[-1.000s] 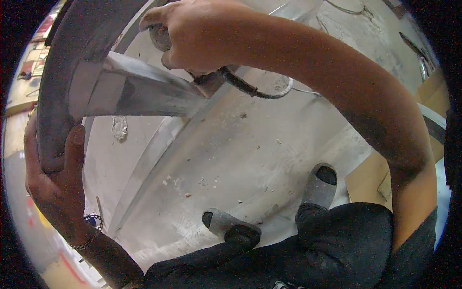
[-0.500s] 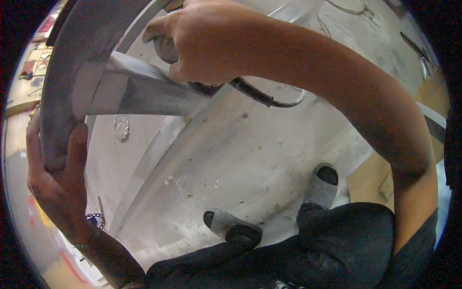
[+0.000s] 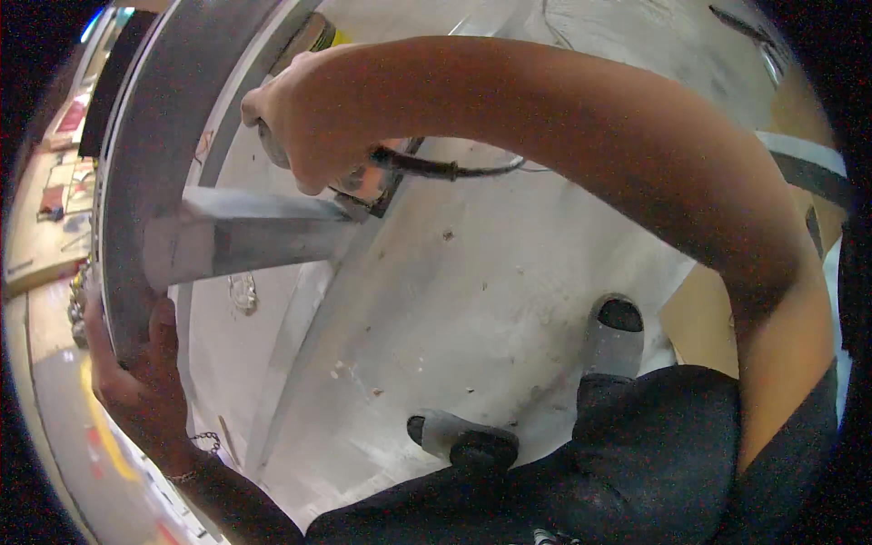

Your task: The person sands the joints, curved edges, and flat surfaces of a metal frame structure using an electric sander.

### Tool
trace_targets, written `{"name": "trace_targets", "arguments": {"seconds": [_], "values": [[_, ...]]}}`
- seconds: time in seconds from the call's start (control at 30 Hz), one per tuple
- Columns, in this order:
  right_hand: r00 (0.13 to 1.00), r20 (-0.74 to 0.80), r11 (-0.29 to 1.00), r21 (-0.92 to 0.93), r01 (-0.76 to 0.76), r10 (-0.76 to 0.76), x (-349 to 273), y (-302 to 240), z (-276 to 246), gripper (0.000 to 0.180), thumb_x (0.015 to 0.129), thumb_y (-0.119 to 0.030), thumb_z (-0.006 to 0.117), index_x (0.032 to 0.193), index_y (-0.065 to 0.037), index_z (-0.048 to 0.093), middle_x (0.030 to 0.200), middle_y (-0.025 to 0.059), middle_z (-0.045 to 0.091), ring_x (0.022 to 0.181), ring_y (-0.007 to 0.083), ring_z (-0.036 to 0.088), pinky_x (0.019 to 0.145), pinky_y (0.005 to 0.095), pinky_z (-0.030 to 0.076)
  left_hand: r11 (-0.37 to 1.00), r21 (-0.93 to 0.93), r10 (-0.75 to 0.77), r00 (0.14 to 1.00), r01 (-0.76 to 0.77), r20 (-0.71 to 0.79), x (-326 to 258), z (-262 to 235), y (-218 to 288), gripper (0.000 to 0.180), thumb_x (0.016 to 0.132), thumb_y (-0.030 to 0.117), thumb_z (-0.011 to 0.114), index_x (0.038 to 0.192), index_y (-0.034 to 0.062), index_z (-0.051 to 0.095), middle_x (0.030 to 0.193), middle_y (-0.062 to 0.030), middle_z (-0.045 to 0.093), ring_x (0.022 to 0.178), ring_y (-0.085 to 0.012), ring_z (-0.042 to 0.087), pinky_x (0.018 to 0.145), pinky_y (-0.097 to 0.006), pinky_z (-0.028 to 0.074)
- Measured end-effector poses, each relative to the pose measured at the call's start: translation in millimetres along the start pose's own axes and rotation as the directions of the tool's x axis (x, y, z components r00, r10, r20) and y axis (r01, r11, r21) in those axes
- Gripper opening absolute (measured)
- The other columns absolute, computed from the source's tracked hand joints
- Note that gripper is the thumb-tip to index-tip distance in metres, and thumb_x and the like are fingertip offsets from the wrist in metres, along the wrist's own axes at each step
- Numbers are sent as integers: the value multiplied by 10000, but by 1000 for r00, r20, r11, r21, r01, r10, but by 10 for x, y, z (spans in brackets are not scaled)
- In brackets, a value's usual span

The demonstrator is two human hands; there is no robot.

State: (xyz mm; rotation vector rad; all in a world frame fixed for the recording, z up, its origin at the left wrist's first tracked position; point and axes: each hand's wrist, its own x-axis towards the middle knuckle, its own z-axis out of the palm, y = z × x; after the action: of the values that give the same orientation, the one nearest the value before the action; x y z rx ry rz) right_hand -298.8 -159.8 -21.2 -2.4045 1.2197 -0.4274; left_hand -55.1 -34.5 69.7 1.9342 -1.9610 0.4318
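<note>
A long grey metal frame piece curves up the left side, with a flat grey crossbar running from it toward the middle. My left hand grips the lower end of the frame piece from underneath. My right hand reaches across from the right and is closed around a hand-held power tool, mostly hidden by my fingers. The tool sits at the inner end of the crossbar, and its black cable trails to the right.
A dusty white floor lies below, with my two grey shoes and dark trousers near the lower edge. A small chain or wire scrap lies on the floor. Brown board shows at right; a cluttered wooden surface at far left.
My right hand and the tool have shifted up and left along the crossbar. The left hand keeps its grip on the frame piece.
</note>
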Motion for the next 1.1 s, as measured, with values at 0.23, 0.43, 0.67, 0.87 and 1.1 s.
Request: {"name": "trace_targets", "arguments": {"seconds": [0.23,0.43,0.67,0.87,1.1], "values": [[983,-147,977,166,137,-113,-464,640,-287,563,763,-163,728,1290,-21,594,1107,181,685,946,315,705,821,380,582,997,52,54,999,-53,-2,-19,-13,21,602,863,254,826,1376,29,605,1267,-189,691,1137,-294,665,989,-410,513],[969,-6,561,816,-138,248,-1051,996,-539,430,765,-161,693,1148,8,596,1013,157,649,843,262,657,731,336,531,997,63,39,999,-38,-13,-16,-22,7,621,811,256,851,1348,41,624,1224,-177,700,1114,-336,666,970,-437,514],[995,97,-249,964,-94,0,-996,1533,350,120,807,-195,669,811,-83,624,772,84,632,643,193,607,534,305,477,998,66,-5,1000,7,-28,11,-15,62,658,761,274,885,1321,36,633,1216,-194,693,1104,-361,660,951,-447,514],[944,316,-356,897,-263,99,-913,1112,453,414,768,-111,630,1181,-79,615,829,69,633,593,171,582,520,309,479,996,66,54,998,-53,-18,-5,-58,36,707,736,302,900,1323,32,614,1164,-223,700,1044,-395,687,915,-453,530],[969,246,-148,959,-240,23,-760,929,454,875,726,-95,596,1560,-157,338,987,97,609,644,187,585,530,323,481,983,102,163,982,-154,-90,36,-94,54,717,702,314,917,1298,39,627,1115,-228,711,1004,-408,697,857,-466,543]]}}
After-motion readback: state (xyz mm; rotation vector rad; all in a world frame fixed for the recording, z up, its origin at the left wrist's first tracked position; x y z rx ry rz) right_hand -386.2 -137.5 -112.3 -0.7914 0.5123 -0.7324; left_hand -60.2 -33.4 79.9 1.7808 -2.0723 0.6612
